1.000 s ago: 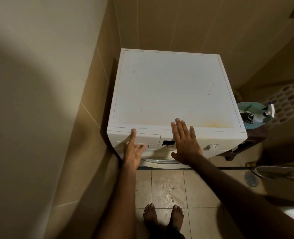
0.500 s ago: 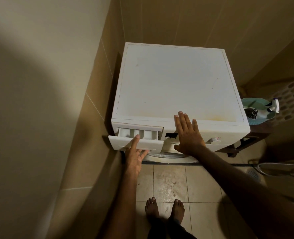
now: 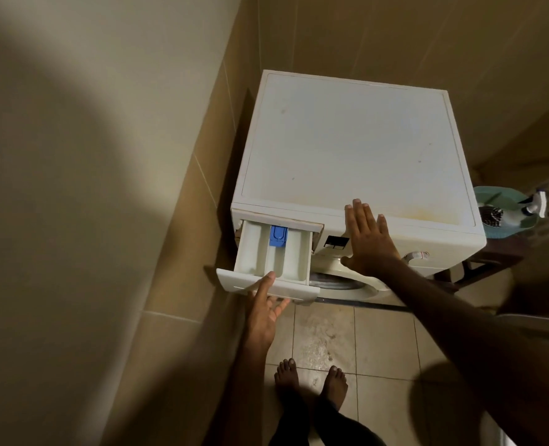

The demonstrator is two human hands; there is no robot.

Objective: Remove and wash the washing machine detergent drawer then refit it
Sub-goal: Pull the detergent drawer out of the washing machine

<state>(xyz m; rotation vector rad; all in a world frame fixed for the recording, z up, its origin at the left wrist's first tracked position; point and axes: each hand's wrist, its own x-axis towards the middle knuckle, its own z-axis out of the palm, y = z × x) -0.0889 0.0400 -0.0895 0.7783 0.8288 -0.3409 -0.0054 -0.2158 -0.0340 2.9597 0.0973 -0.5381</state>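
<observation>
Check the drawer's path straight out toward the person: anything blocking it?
Nothing visible blocks it. The detergent drawer is pulled far out, left hand gripping its front panel; beyond that is open floor. The wall runs close alongside, beside the path. Right hand braces the washing machine.

A: What carries everything here?
B: The tiled floor [image 3: 386, 342], pale with dark grout.
A: What stands on it?
B: A white washing machine [image 3: 357, 149], in the corner. Two bare feet [image 3: 312, 378] stand on the tiles just in front of the machine.
</observation>
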